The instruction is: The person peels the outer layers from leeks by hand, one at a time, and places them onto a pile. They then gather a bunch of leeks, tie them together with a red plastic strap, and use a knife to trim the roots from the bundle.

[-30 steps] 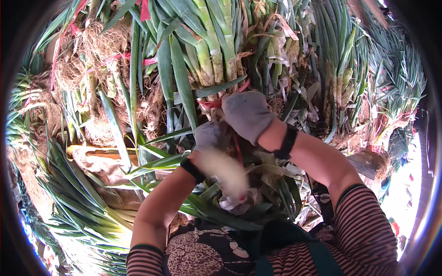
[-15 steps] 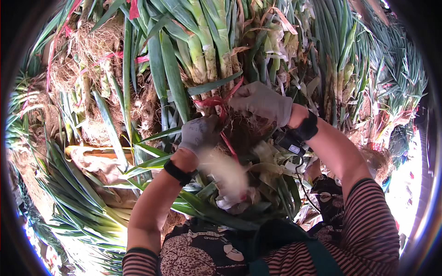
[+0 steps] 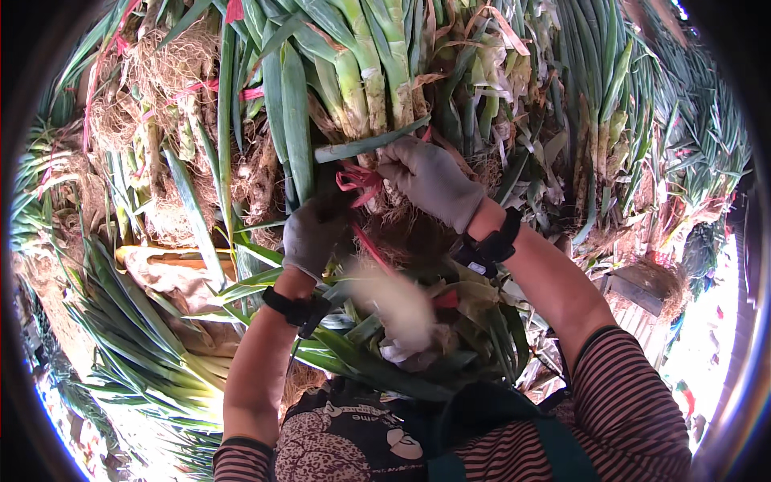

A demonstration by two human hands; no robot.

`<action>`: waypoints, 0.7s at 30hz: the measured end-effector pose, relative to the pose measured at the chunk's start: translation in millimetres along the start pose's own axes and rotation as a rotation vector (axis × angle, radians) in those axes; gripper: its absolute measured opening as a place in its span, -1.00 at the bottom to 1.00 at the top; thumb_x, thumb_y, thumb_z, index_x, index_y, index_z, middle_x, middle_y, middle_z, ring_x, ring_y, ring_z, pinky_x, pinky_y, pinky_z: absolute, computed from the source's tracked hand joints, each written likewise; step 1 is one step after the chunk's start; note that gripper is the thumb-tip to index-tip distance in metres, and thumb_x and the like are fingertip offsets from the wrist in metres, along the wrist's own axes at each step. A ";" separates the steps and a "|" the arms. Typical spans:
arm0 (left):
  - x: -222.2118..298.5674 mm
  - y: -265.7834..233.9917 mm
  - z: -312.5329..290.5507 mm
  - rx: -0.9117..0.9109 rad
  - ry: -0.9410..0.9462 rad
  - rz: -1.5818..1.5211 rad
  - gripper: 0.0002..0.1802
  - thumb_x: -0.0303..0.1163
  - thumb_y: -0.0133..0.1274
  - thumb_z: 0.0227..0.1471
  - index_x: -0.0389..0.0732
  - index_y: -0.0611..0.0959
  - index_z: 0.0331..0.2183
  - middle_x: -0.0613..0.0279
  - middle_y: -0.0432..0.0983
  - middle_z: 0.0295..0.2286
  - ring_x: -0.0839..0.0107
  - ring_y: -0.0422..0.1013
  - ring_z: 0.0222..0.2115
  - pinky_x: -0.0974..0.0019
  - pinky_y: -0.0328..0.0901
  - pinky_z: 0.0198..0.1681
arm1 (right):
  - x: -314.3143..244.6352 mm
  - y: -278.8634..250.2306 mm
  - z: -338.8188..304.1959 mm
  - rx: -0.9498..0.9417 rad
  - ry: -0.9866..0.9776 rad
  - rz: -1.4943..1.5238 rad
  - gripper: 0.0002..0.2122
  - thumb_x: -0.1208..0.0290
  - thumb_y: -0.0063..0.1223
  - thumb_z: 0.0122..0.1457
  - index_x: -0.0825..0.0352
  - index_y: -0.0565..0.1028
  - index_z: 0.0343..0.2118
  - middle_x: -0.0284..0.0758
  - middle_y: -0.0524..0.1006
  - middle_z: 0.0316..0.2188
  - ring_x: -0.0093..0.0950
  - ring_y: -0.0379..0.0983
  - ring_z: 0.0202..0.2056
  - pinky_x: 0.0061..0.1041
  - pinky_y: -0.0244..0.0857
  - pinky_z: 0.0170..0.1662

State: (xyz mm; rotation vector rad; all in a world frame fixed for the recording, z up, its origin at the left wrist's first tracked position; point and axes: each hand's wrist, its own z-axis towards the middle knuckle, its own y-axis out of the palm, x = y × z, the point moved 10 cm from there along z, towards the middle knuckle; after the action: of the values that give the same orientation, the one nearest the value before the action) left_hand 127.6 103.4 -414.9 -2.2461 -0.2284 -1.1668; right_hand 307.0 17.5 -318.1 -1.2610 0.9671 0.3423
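Note:
A bunch of leek-like green onions (image 3: 365,88) lies in front of me, leaves pointing away and roots toward me. Red plastic string (image 3: 359,181) is looped around its pale lower end, and one loose tail hangs down. My right hand (image 3: 434,183), in a grey glove, is closed at the right of the knot, fingers pinched on the string against the stems. Left of the knot, my gloved left hand (image 3: 307,237) is curled, its fingertips lost in dark shadow beside the string. A cut green leaf (image 3: 369,143) lies across the stems just above the hands.
More onion bunches stand at the right (image 3: 594,128), with rooty bundles (image 3: 165,72) at the upper left. Loose green onions (image 3: 136,321) lie at the lower left by a crumpled brownish sheet (image 3: 173,277). A blurred pale object (image 3: 397,309) is close below my hands.
My left hand has shifted left, away from the knot. My right hand has moved left and closer to the stems. The red loop now shows more openly between them.

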 end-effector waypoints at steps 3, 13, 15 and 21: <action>20.3 -11.4 -6.6 0.120 -0.017 -0.037 -0.68 -0.35 0.21 -0.09 -0.23 0.66 -0.22 0.19 0.62 -0.44 0.43 0.51 -0.45 0.34 0.39 -0.35 | 15.0 -0.6 -3.5 -0.021 0.168 0.134 -0.88 0.53 0.14 0.13 0.39 0.51 -0.27 -0.26 0.55 -0.39 -0.50 0.51 -0.36 -0.57 0.35 -0.26; 92.6 14.3 -2.7 -0.005 0.211 -0.233 -0.69 -0.34 0.14 -0.04 -0.28 0.63 -0.22 0.10 0.58 -0.49 0.34 0.51 -0.49 0.29 0.38 -0.35 | 12.5 -17.1 -42.3 0.023 0.507 0.116 -0.70 0.14 0.17 0.13 0.35 0.58 -0.37 -0.12 0.58 -0.45 -0.18 0.55 -0.35 -0.32 0.38 -0.25; 81.4 22.7 4.9 -0.049 0.203 -0.153 -0.72 -0.37 0.12 -0.04 -0.26 0.63 -0.24 0.03 0.57 -0.48 0.24 0.52 -0.48 0.25 0.37 -0.37 | 8.9 -7.4 -39.0 -0.054 0.531 -0.012 -0.66 0.15 0.23 0.10 0.42 0.59 -0.37 -0.15 0.58 -0.51 -0.36 0.54 -0.45 -0.41 0.37 -0.27; 102.5 19.1 -0.3 0.118 0.544 0.223 -0.83 -0.37 0.05 0.01 -0.11 0.65 -0.31 0.07 0.55 -0.47 0.05 0.50 -0.43 0.14 0.38 -0.40 | 8.0 -3.2 -9.7 -0.151 0.511 -0.232 -0.58 0.05 0.21 0.08 0.43 0.59 -0.39 -0.06 0.54 -0.54 -0.19 0.50 -0.48 -0.31 0.35 -0.32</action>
State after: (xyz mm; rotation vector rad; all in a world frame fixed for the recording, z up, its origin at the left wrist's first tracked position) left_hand 196.6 76.1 -341.8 -1.7216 0.1620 -1.5356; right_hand 309.8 5.5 -322.1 -1.6236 1.2228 -0.1009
